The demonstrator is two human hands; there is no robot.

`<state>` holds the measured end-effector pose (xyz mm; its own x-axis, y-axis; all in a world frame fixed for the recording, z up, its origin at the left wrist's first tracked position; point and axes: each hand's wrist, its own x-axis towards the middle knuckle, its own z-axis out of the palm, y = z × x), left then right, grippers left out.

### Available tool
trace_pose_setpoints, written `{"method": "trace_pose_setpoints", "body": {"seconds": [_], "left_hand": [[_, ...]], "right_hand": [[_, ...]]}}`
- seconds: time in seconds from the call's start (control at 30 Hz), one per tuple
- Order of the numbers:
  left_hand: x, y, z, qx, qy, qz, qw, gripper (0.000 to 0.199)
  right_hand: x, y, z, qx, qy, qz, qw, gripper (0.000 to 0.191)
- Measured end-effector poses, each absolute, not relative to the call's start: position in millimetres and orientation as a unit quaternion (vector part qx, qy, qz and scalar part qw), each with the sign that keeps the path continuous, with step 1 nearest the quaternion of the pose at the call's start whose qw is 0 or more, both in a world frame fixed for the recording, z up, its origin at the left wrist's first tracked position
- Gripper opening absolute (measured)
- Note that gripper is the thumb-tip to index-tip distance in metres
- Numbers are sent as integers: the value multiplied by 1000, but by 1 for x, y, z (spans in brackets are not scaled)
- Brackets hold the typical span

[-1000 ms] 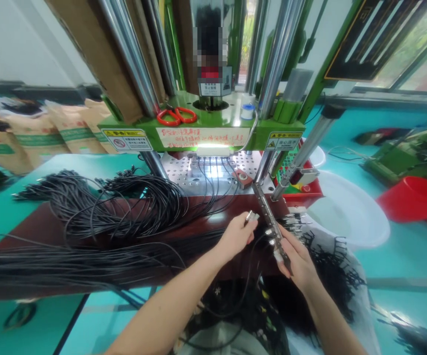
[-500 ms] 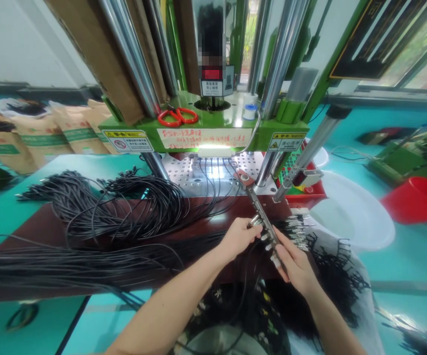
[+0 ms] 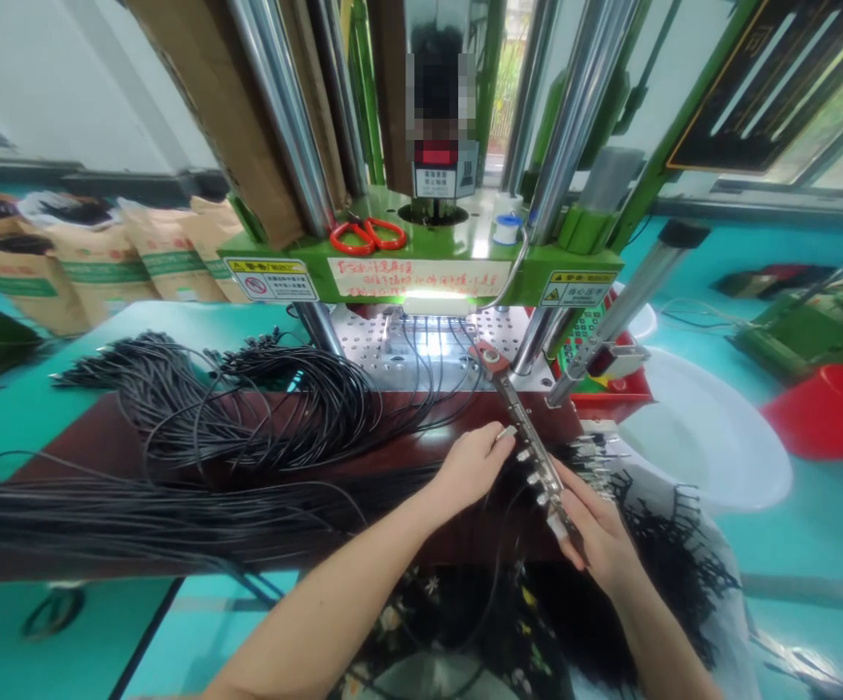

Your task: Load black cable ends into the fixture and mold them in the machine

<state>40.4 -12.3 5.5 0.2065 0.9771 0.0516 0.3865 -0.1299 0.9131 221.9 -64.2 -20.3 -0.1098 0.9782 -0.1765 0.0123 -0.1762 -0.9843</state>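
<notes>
My right hand [image 3: 596, 530] is wrapped around the near end of a long metal mold bar [image 3: 530, 439]. Several small silvery connectors stick out from the bar's left side, and its far end has a reddish-brown plate near the press bed. To the left of the bar, my left hand [image 3: 472, 462] pinches a small metal cable connector [image 3: 509, 433] between thumb and fingers. Whether this piece touches the bar is hard to tell. A thin black cable hangs below the left hand. Long black cables [image 3: 173, 510] lie across the brown tabletop to the left.
A green press [image 3: 392, 277] stands ahead with red-handled scissors [image 3: 368, 234] on its ledge. Coiled black cables [image 3: 246, 408] lie left. At right are a white basin [image 3: 746, 437], a red bucket [image 3: 822, 413] and a heap of black cable ends [image 3: 673, 544].
The view has shifted, so the scene sits further right. My left hand has drawn slightly left from the bar, with the connector in its fingers. My right hand keeps its hold.
</notes>
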Motion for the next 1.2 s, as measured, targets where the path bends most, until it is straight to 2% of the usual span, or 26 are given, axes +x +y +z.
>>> {"method": "trace_pose_setpoints", "body": {"seconds": [0.17, 0.5, 0.87, 0.97, 1.07, 1.2], "left_hand": [[41, -10, 5, 664, 507, 336, 435, 31], [38, -8, 1, 587, 478, 364, 542, 31], [36, -8, -2, 592, 490, 350, 536, 33], [37, -7, 1, 582, 487, 388, 524, 30], [35, -5, 4, 496, 497, 430, 567, 27], [30, -3, 5, 444, 467, 409, 647, 28]], "right_hand": [[222, -65, -22, -522, -486, 558, 424, 55], [218, -67, -18, -526, -488, 550, 428, 50], [215, -69, -20, -540, -543, 515, 384, 53], [215, -68, -18, -537, -524, 532, 393, 54], [217, -67, -16, -536, -504, 547, 399, 55], [219, -66, -16, -541, -501, 550, 392, 57]]}}
